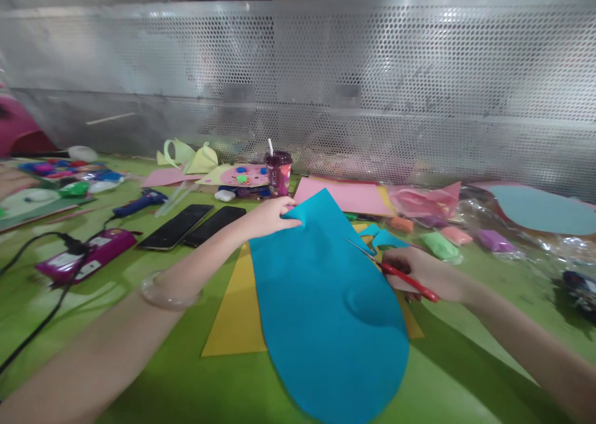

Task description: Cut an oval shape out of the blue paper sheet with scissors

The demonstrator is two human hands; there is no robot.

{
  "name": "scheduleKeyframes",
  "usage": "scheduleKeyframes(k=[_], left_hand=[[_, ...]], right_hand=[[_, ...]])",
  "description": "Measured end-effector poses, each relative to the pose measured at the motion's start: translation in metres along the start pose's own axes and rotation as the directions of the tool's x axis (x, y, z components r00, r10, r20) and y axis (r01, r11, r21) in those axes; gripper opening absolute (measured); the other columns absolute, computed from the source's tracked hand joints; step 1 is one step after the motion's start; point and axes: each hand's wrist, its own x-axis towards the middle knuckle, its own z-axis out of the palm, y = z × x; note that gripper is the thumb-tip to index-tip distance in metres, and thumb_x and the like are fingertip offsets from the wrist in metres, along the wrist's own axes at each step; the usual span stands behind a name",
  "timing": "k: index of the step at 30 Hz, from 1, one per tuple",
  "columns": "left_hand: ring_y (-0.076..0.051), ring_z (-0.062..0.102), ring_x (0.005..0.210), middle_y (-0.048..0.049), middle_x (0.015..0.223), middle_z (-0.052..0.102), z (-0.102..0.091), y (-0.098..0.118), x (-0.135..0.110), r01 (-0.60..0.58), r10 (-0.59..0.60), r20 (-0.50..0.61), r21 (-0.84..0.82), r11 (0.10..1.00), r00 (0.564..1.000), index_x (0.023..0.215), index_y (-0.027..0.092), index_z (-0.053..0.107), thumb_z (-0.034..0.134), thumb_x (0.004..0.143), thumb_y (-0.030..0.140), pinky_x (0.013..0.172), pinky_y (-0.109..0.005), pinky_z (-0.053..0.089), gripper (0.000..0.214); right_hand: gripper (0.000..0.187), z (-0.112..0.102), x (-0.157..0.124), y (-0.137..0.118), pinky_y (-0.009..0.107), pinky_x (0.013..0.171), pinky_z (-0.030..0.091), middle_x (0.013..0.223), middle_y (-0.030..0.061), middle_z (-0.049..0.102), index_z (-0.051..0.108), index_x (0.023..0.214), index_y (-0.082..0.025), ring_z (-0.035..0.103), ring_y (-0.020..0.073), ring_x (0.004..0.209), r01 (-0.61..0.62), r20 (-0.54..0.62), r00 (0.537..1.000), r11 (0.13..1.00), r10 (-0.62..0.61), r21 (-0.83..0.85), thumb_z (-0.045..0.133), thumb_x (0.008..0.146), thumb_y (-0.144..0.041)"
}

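A large blue sheet, rounded at its near end and angular at its far end, is held up over the table. My left hand pinches its far left edge between thumb and fingers. My right hand grips red-handled scissors, whose blades lie at the sheet's right edge. A curling blue offcut hangs beside the blades. Beneath the blue sheet lies a yellow sheet, mostly covered.
Two phones, a purple power strip and a glue gun lie at left. Behind stand a drink cup and pink sheets. Packets of coloured clay lie at right. A perforated metal panel closes the back.
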Motion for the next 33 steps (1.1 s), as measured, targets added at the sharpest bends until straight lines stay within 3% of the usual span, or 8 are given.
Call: scheduleKeyframes(k=[3, 5, 8, 12, 17, 23, 33], left_hand=[[-0.025, 0.061, 0.088, -0.0070, 0.096, 0.066, 0.0016, 0.0000, 0.0006, -0.028, 0.028, 0.084, -0.005, 1.000, 0.996, 0.097, 0.018, 0.060, 0.055, 0.073, 0.046, 0.069, -0.030, 0.044, 0.037], [-0.024, 0.062, 0.080, -0.0045, 0.083, 0.067, 0.0015, 0.0010, 0.0007, -0.024, 0.024, 0.075, -0.003, 1.000, 0.997, 0.085, 0.017, 0.063, 0.052, 0.075, 0.045, 0.067, -0.030, 0.044, 0.031], [-0.022, 0.061, 0.086, -0.0047, 0.090, 0.067, 0.0022, 0.0009, 0.0010, 0.003, -0.003, -0.002, -0.101, 0.995, 1.000, 0.083, 0.016, 0.062, 0.054, 0.075, 0.039, 0.076, -0.031, 0.044, 0.025], [-0.020, 0.060, 0.092, -0.0058, 0.099, 0.066, 0.0066, -0.0022, 0.0018, -0.023, 0.028, 0.021, -0.210, 0.977, 0.999, 0.089, 0.016, 0.061, 0.055, 0.075, 0.033, 0.083, -0.031, 0.042, 0.023], [-0.019, 0.059, 0.086, -0.0032, 0.089, 0.065, 0.0070, -0.0005, 0.0015, -0.107, 0.098, -0.058, -0.175, 0.979, 0.993, 0.085, 0.017, 0.061, 0.052, 0.078, 0.034, 0.079, -0.031, 0.043, 0.021], [-0.019, 0.057, 0.086, -0.0034, 0.092, 0.063, 0.0039, 0.0020, 0.0000, -0.147, 0.128, -0.119, -0.162, 0.976, 0.985, 0.085, 0.018, 0.062, 0.052, 0.079, 0.038, 0.079, -0.030, 0.044, 0.024], [-0.019, 0.059, 0.083, -0.0025, 0.089, 0.065, 0.0014, 0.0039, -0.0025, -0.170, 0.149, -0.151, -0.138, 0.976, 0.977, 0.084, 0.019, 0.064, 0.052, 0.078, 0.039, 0.076, -0.030, 0.044, 0.024]], right_hand=[[0.010, -0.0003, 0.0002, 0.0045, 0.021, 0.042, 0.033, 0.057, -0.0028, 0.044, 0.041, 0.064, -0.016, 0.040, 0.0076, 0.046, 0.053, -0.005, 0.999, 0.998, -0.053, -0.029, 0.047, 0.072, -0.018], [0.010, -0.0005, -0.0004, 0.0068, 0.021, 0.042, 0.035, 0.058, -0.0022, 0.045, 0.041, 0.065, -0.016, 0.043, 0.0086, 0.046, 0.039, 0.015, 0.999, 0.999, -0.038, -0.022, 0.047, 0.073, -0.020], [0.011, -0.0004, -0.0014, 0.0077, 0.024, 0.044, 0.040, 0.060, -0.0012, 0.047, 0.040, 0.068, -0.017, 0.049, 0.0113, 0.047, -0.031, 0.046, 0.998, 0.999, 0.031, -0.015, 0.046, 0.074, -0.024], [0.008, 0.0001, -0.0007, 0.0075, 0.022, 0.043, 0.036, 0.060, -0.0026, 0.045, 0.040, 0.065, -0.017, 0.046, 0.0094, 0.047, -0.009, 0.003, 1.000, 0.998, 0.009, -0.057, 0.046, 0.071, -0.020], [0.009, 0.0002, 0.0013, 0.0082, 0.022, 0.045, 0.035, 0.060, -0.0017, 0.049, 0.043, 0.068, -0.017, 0.046, 0.0102, 0.049, 0.003, -0.015, 1.000, 0.999, -0.004, -0.044, 0.047, 0.073, -0.023], [0.009, 0.0024, 0.0014, 0.0110, 0.021, 0.046, 0.035, 0.061, -0.0019, 0.048, 0.042, 0.068, -0.017, 0.047, 0.0103, 0.051, 0.024, -0.011, 1.000, 0.999, -0.024, 0.021, 0.048, 0.073, -0.022], [0.009, 0.0041, 0.0008, 0.0029, 0.023, 0.047, 0.028, 0.059, -0.0027, 0.045, 0.041, 0.064, -0.017, 0.038, 0.0091, 0.050, 0.047, -0.045, 0.997, 0.987, -0.055, -0.157, 0.046, 0.071, -0.020]])
